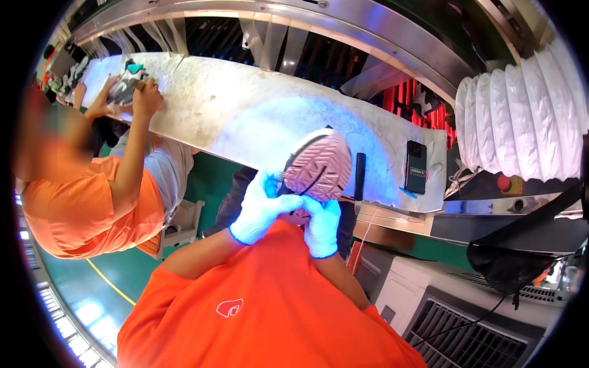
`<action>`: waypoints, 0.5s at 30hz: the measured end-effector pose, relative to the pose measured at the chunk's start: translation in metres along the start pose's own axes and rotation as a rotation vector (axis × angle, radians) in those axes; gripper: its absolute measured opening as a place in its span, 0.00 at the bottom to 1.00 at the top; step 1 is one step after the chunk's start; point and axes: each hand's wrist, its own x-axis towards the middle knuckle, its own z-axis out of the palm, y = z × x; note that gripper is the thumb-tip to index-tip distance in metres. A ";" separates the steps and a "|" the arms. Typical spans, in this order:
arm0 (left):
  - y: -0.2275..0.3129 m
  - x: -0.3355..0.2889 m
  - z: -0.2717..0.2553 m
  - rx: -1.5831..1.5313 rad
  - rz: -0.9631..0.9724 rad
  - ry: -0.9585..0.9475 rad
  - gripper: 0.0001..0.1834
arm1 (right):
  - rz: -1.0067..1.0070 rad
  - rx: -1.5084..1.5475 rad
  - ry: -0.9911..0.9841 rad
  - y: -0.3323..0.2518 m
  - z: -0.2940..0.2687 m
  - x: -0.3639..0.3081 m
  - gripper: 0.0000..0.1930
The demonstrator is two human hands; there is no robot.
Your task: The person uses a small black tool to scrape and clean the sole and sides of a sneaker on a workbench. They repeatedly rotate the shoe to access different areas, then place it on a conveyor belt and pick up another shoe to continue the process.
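Observation:
A sports shoe (323, 161) is held up in front of my chest, its pinkish grooved sole facing me and a strip of white midsole along its left edge. My left hand (261, 205), in a white glove lit blue, grips the shoe's lower left side. My right hand (323, 224), gloved the same way, closes on the lower end of the sole, its thumb near the left one. The shoe's upper is hidden behind the sole. Just right of the shoe, a black bar-like tool (360, 175) lies at the edge of the white worktable (245, 116).
A black phone (416, 168) lies on the table's right end. At left, a co-worker in orange (92, 202) handles a grey shoe (124, 89). A white ribbed duct (521, 119) hangs at right, above a red button (504, 183). Behind the table runs a machine with plastic strips (264, 43).

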 end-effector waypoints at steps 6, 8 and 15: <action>-0.006 0.024 -0.015 0.058 -0.152 -0.159 0.33 | -0.699 -0.293 0.074 -0.056 -0.042 -0.022 0.60; -0.008 0.026 -0.037 0.373 0.014 -0.184 0.33 | -0.637 -0.277 -0.082 -0.105 -0.005 -0.014 0.60; -0.014 0.025 -0.064 0.382 0.046 -0.316 0.36 | -0.507 -0.606 -0.500 -0.112 0.032 -0.006 0.39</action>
